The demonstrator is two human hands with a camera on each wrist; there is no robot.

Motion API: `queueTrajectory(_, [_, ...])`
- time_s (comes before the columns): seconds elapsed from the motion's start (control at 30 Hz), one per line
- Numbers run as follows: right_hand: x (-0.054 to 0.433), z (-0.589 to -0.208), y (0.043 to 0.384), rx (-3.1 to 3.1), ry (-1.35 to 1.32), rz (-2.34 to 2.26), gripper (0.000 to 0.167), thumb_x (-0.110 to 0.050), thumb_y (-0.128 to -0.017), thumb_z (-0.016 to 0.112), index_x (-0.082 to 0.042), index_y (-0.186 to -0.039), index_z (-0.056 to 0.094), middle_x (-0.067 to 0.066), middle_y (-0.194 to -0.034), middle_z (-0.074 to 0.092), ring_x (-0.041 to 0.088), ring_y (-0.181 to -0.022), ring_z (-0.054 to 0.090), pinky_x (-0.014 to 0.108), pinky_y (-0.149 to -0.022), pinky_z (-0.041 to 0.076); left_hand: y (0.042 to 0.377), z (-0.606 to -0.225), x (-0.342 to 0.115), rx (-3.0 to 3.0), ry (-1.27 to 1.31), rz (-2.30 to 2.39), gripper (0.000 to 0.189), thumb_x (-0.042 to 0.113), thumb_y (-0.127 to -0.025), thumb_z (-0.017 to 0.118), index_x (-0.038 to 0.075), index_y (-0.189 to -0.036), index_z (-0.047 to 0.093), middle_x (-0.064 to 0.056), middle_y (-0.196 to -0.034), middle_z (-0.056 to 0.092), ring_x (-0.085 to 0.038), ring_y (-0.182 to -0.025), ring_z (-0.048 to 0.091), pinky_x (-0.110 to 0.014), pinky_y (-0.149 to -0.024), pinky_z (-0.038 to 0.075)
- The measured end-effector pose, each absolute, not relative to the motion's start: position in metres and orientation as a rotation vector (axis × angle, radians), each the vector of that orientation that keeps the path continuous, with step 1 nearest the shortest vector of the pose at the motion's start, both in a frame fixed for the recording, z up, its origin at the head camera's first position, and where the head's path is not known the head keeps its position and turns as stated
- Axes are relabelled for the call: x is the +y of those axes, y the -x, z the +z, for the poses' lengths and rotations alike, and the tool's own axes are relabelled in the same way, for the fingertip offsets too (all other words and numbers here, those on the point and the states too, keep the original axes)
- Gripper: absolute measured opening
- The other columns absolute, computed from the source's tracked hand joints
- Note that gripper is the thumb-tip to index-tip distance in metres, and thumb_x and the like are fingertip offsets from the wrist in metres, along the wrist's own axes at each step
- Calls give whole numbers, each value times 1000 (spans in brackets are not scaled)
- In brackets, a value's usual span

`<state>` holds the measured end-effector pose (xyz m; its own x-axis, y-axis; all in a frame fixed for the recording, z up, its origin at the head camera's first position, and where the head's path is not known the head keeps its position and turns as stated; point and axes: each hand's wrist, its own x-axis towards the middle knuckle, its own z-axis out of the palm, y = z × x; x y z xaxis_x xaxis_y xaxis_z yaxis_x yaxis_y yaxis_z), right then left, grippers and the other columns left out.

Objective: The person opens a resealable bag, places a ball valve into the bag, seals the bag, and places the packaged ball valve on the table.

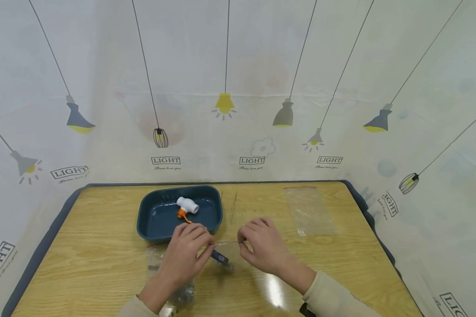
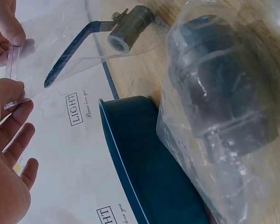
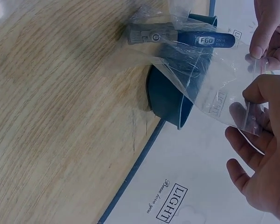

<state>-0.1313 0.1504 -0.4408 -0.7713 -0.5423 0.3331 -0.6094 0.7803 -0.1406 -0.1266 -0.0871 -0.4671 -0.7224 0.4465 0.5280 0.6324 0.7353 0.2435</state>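
Note:
My left hand (image 1: 184, 251) and right hand (image 1: 263, 246) pinch the two ends of the top edge of a clear zip-lock bag (image 3: 214, 88), stretching it between thumbs and forefingers. Low inside the bag lies a metal ball valve (image 2: 130, 29) with a blue lever handle (image 3: 205, 39). The bag hangs over the table in front of the blue tray. Beyond my left hand, a white plastic valve with an orange handle (image 1: 188, 205) lies in that tray (image 1: 154, 229). A second bag (image 1: 154, 255) holding a grey fitting (image 2: 224, 84) lies under my left forearm, partly hidden.
A flat clear bag with a red seal line (image 1: 309, 211) lies at the back right of the wooden table (image 1: 349, 268). Behind the table rises a white sheet (image 1: 198, 57) printed with lamps.

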Motion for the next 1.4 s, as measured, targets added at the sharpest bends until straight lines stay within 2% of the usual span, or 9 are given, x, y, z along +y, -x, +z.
queueTrajectory(0.43, [156,-445,133,-2643,-888,304,15,-20,-84,70,-27,-80,58,-14,-83,64,9,-89,60,38,-91,44,129,-468,-89,-2517,791,-583,11,24,-81,79,28,-87,70,13,-94,68,-12,-100,60,-43,-94,40])
queueTrajectory(0.93, [163,-445,134,-2679,-848,296,14,-20,-84,71,-27,-81,58,-14,-84,64,9,-89,59,39,-92,45,128,-468,-93,-2554,784,-582,5,27,-86,74,29,-88,69,14,-94,67,-11,-100,59,-42,-94,40])
queueTrajectory(1.17, [164,-445,135,-2687,-858,290,14,-22,-86,71,-26,-82,59,-14,-85,65,10,-91,60,39,-92,44,129,-469,-92,-2524,793,-603,10,22,-82,78,26,-87,70,12,-92,67,-13,-98,59,-44,-92,41])
queueTrajectory(1.4, [169,-445,137,-2721,-836,292,14,-21,-87,71,-26,-83,59,-13,-86,64,11,-92,59,39,-92,43,129,-469,-92,-2527,792,-601,10,23,-82,77,27,-87,70,13,-93,67,-12,-99,59,-43,-93,41])
